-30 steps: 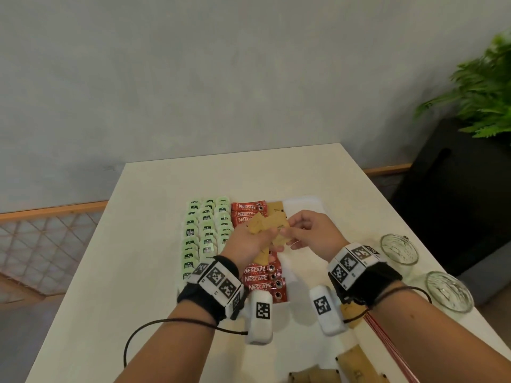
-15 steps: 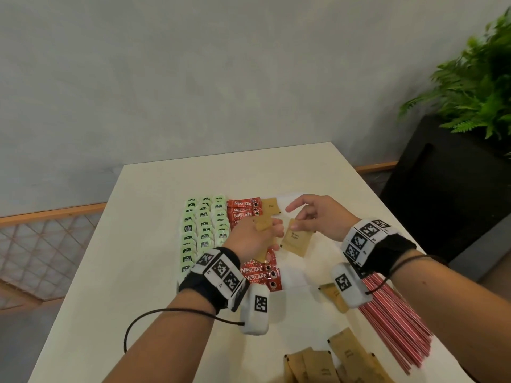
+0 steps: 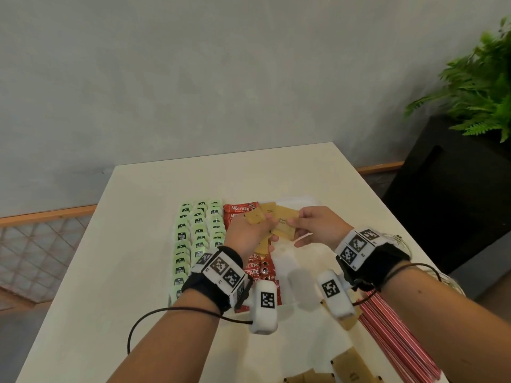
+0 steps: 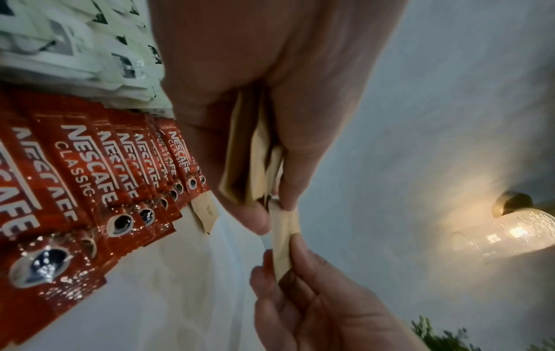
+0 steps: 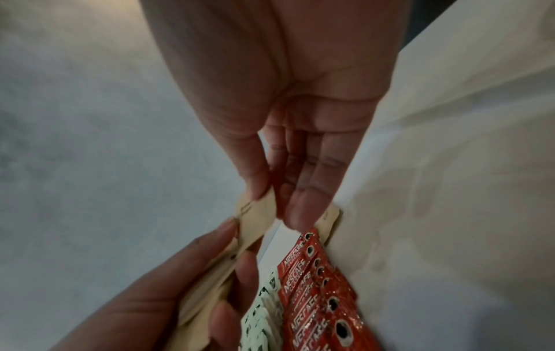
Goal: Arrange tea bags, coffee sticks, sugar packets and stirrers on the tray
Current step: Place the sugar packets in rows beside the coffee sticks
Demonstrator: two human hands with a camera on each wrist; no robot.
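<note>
1. Right now the left hand (image 3: 250,236) is curled round a small fanned stack of flat brown paper sugar packets (image 4: 249,152), held above the white tray (image 3: 297,201) and over the row of red foil coffee sticks (image 4: 99,171).
2. The right hand (image 3: 315,225) pinches the end of one brown packet (image 5: 258,211) between thumb and fingertips, its other end still tucked in the left hand's stack. To my eye the step is peeling that single packet free to lay it down.
3. Best, I'd say, to pull it straight along its length while the left thumb bears down on the rest, so only one slides out and the fan does not spill.
4. One sugar packet (image 3: 268,208) already lies at the far end of the tray, just beside the top coffee stick; the new one should probably go just nearer than it, edges square, making a column alongside the red row.
5. The pale green tea bag sachets (image 3: 197,230) sit in neat columns on the left of the tray, touching the coffee sticks; the lowering hand ought to stay off both rows.
6. More brown packets (image 3: 345,366) wait on the cream table (image 3: 132,244) at the near edge, and the red plastic stirrers (image 3: 398,341) lie in a bundle on the table to the right, not yet on the tray.
</note>
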